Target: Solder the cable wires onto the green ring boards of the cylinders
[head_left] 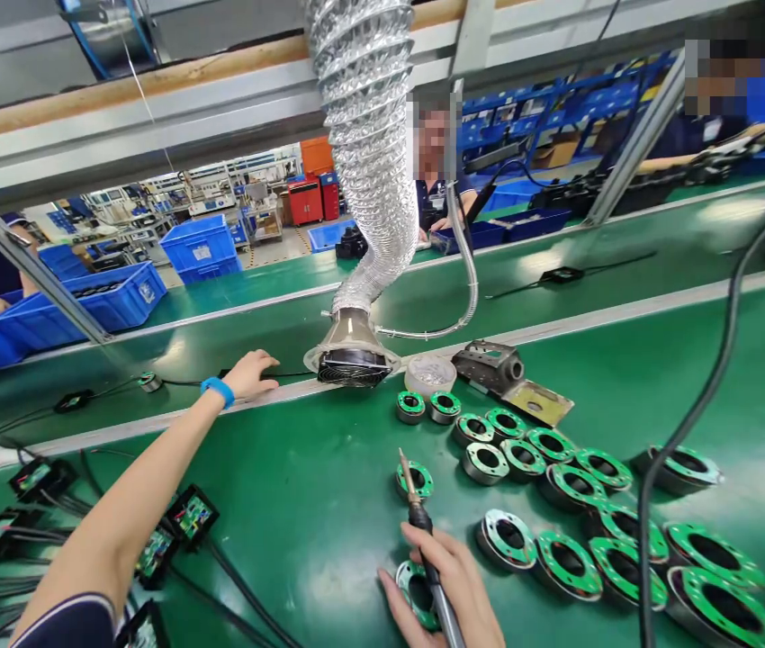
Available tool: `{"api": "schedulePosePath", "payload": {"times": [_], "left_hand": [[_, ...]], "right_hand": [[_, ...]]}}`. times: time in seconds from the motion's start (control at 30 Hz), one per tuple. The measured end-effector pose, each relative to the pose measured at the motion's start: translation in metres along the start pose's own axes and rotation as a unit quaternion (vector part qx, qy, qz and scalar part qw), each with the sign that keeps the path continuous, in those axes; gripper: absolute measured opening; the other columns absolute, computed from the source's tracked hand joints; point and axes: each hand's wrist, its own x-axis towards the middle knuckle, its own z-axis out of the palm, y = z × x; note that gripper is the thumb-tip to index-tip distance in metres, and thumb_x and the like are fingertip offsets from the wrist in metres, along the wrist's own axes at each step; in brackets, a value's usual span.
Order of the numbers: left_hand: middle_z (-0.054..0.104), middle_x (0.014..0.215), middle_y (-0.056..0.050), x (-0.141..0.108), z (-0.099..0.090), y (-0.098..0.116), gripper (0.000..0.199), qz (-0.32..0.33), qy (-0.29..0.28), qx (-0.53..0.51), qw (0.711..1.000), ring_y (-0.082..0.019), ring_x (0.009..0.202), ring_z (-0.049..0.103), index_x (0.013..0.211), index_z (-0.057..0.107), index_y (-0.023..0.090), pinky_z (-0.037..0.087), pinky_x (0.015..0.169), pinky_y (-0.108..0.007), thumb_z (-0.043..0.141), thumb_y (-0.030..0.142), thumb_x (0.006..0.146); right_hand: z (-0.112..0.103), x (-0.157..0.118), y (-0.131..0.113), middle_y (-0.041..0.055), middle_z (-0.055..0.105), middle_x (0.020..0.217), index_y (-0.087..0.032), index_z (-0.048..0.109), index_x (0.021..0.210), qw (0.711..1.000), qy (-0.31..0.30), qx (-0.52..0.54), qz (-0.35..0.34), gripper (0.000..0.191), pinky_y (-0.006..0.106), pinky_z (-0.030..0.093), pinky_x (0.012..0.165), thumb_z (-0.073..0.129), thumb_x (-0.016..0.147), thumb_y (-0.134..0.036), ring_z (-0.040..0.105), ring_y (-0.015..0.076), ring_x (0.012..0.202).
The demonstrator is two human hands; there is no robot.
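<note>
My left hand [252,374] reaches to the metal rail at the back of the green bench, fingers apart, near a thin black cable. A blue band [218,391] circles that wrist. My right hand [450,580] grips a soldering iron [429,549], its tip pointing up and away over a green-topped ring [415,481]. Another ring [416,589] lies partly hidden behind the right hand. Further green-topped rings [570,565] stand in rows to the right. Black boxes with circuit boards [192,515] and cables lie beneath and beside my left arm.
A silver duct [375,162] hangs to a fan [354,367] at the bench's back. Beside it are a round tub [429,373] and a metal stand [504,373]. A thick black cable [693,405] crosses the right side. People work beyond, near blue bins [202,243].
</note>
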Motion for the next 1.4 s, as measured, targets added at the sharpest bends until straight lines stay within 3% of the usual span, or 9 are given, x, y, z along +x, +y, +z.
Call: {"api": "schedulePosePath", "payload": {"times": [0.2, 0.37, 0.53, 0.63, 0.77, 0.9, 1.03, 1.2, 1.4], "left_hand": [[0.066, 0.108, -0.011, 0.025, 0.035, 0.056, 0.033, 0.038, 0.023, -0.045, 0.998, -0.019, 0.103, 0.063, 0.108, 0.07, 0.008, 0.048, 0.094, -0.029, 0.048, 0.031, 0.102], [0.065, 0.102, -0.011, 0.014, 0.034, 0.071, 0.019, 0.023, 0.059, -0.061, 0.996, -0.019, 0.088, 0.062, 0.092, 0.064, 0.013, 0.049, 0.085, -0.03, 0.049, 0.023, 0.1], [0.07, 0.11, -0.011, -0.035, 0.002, 0.072, 0.022, 0.026, 0.11, -0.082, 0.99, -0.023, 0.094, 0.065, 0.106, 0.066, 0.018, 0.049, 0.085, -0.034, 0.047, 0.027, 0.101], [0.072, 0.093, -0.006, -0.079, -0.012, 0.091, 0.031, 0.023, 0.127, -0.105, 0.986, -0.021, 0.085, 0.065, 0.105, 0.069, 0.019, 0.046, 0.078, -0.031, 0.046, 0.04, 0.104], [0.06, 0.063, 0.002, -0.136, -0.01, 0.152, 0.038, 0.026, 0.102, -0.261, 0.96, -0.014, 0.06, 0.055, 0.099, 0.071, 0.018, 0.042, 0.064, -0.026, 0.052, 0.05, 0.102], [0.066, 0.072, 0.0, -0.176, 0.004, 0.217, 0.029, 0.037, 0.063, -0.396, 0.915, -0.014, 0.067, 0.06, 0.099, 0.072, 0.018, 0.047, 0.067, -0.026, 0.059, 0.043, 0.101], [0.069, 0.089, -0.004, -0.199, 0.016, 0.247, 0.019, 0.056, 0.084, -0.404, 0.909, -0.015, 0.076, 0.063, 0.093, 0.077, 0.02, 0.049, 0.068, -0.026, 0.067, 0.036, 0.097], [0.07, 0.089, -0.003, -0.209, 0.029, 0.255, 0.016, 0.03, 0.064, -0.444, 0.893, -0.013, 0.073, 0.064, 0.102, 0.077, 0.021, 0.051, 0.065, -0.025, 0.072, 0.034, 0.094], [0.067, 0.085, -0.003, -0.21, 0.031, 0.26, 0.013, 0.056, 0.057, -0.462, 0.883, -0.012, 0.07, 0.063, 0.091, 0.076, 0.019, 0.051, 0.062, -0.023, 0.072, 0.032, 0.094]], "right_hand": [[-0.006, 0.001, -0.007, 0.0083, 0.062, 0.122, -0.028, 0.061, 0.134, 1.0, -0.008, -0.024, -0.003, 0.042, 0.035, 0.058, 0.089, 0.07, 0.096, -0.042, 0.069, 0.0228, 0.101], [-0.014, 0.003, -0.005, 0.0102, 0.059, 0.122, -0.025, 0.056, 0.139, 0.998, -0.008, -0.047, -0.048, 0.049, 0.037, 0.058, 0.088, 0.072, 0.094, -0.037, 0.067, 0.0245, 0.104], [-0.023, 0.0, -0.008, 0.0105, 0.056, 0.123, -0.025, 0.053, 0.14, 0.999, -0.015, -0.026, -0.038, 0.047, 0.035, 0.06, 0.083, 0.07, 0.095, -0.029, 0.067, 0.0216, 0.097], [-0.026, 0.0, -0.014, 0.0097, 0.056, 0.123, -0.027, 0.053, 0.139, 0.999, -0.031, -0.004, -0.03, 0.048, 0.036, 0.06, 0.087, 0.07, 0.094, -0.023, 0.067, 0.0227, 0.101], [-0.026, 0.005, -0.019, 0.0086, 0.056, 0.124, -0.029, 0.053, 0.139, 0.996, -0.074, 0.046, -0.006, 0.052, 0.038, 0.059, 0.091, 0.071, 0.092, -0.018, 0.067, 0.0227, 0.103], [-0.024, 0.013, -0.023, 0.0075, 0.057, 0.125, -0.03, 0.054, 0.139, 0.988, -0.11, 0.11, 0.001, 0.057, 0.038, 0.057, 0.098, 0.074, 0.089, -0.013, 0.066, 0.0226, 0.109], [-0.025, 0.016, -0.03, 0.006, 0.062, 0.123, -0.03, 0.058, 0.135, 0.985, -0.074, 0.154, -0.026, 0.054, 0.038, 0.055, 0.101, 0.077, 0.088, -0.013, 0.064, 0.0221, 0.115], [-0.025, 0.016, -0.039, 0.0009, 0.065, 0.104, -0.031, 0.061, 0.129, 0.976, 0.004, 0.215, -0.027, 0.043, 0.037, 0.056, 0.096, 0.068, 0.093, -0.009, 0.066, 0.0179, 0.098], [-0.018, 0.013, -0.041, 0.0009, 0.059, 0.106, -0.03, 0.064, 0.121, 0.956, 0.027, 0.287, 0.052, 0.036, 0.035, 0.058, 0.088, 0.067, 0.092, -0.01, 0.066, 0.0156, 0.091]]}}
